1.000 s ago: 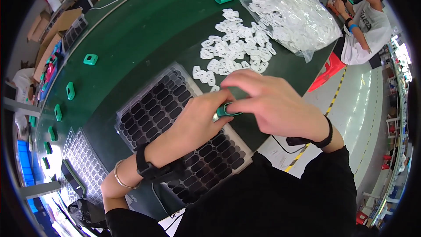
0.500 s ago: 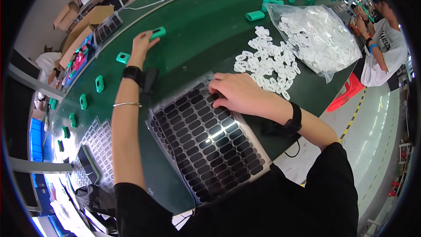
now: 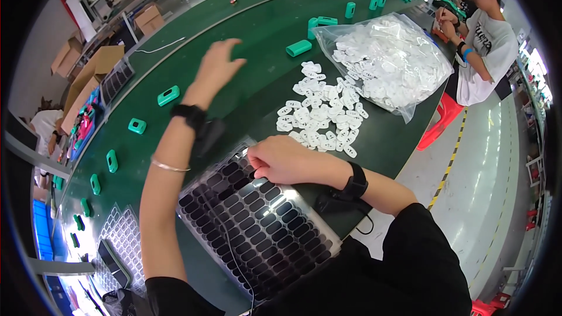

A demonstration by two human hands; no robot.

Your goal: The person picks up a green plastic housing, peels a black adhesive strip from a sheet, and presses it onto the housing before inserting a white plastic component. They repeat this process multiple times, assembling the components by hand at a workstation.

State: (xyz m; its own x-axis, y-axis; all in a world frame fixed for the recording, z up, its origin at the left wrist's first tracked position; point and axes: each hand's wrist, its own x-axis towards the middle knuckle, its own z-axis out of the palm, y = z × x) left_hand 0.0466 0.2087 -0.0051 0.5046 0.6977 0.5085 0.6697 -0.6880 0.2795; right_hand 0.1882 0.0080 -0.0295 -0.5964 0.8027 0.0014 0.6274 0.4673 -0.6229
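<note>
My left hand is stretched over the green work surface, thumb and fingers apart, holding nothing. Nearest to it, on its left, lies a green plastic casing with an opening in it. My right hand rests at the far part of a clear sheet of dark oval pieces, its fingers curled and pinched. What sits between those fingertips is hidden. Beyond my right hand lies a loose pile of small white oval plastic parts. A thin cable runs over the sheet.
A clear bag of white parts stands at the right edge. Green casings form a row at left; another casing lies far off. A pale grid sheet lies left. A co-worker sits right, near a red stool.
My left hand has let go of the green casing, which now lies on the table, and has moved right. My right hand stays at the dark sheet, its fingers more curled. The view has shifted.
</note>
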